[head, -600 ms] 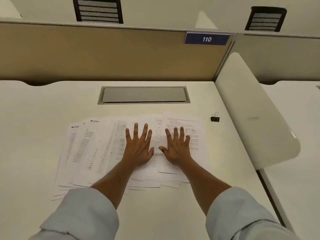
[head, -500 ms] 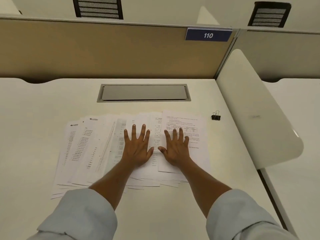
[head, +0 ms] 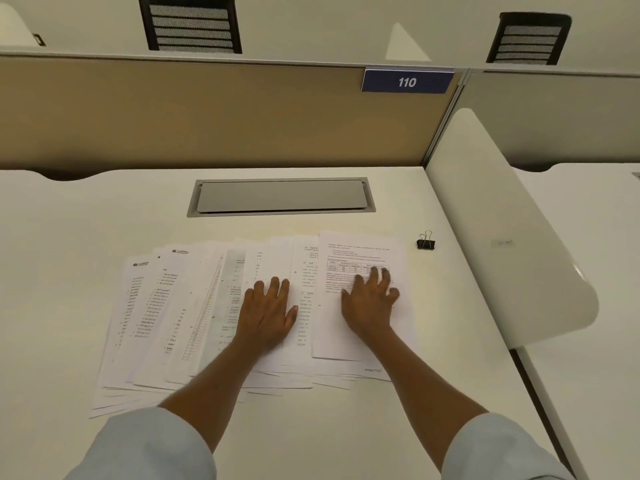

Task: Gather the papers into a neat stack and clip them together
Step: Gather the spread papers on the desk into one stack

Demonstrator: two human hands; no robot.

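Observation:
Several printed white papers [head: 173, 323] lie fanned out across the white desk [head: 69, 220], overlapping from left to right. My left hand [head: 268, 313] rests flat on the middle sheets, fingers close together. My right hand [head: 369, 303] lies flat on the rightmost top sheet, the one with a small table; it is blurred, fingers spread. A black binder clip [head: 425, 241] sits on the desk beyond the papers' far right corner, apart from both hands.
A grey cable hatch [head: 280, 196] is set into the desk behind the papers. A tan partition with a blue "110" sign [head: 407, 81] closes the back. A white curved divider [head: 502, 237] borders the desk on the right, close to the clip.
My right hand has slid to the right across the top sheet, away from my left hand. The left hand's fingers have drawn closer together. The papers look unmoved.

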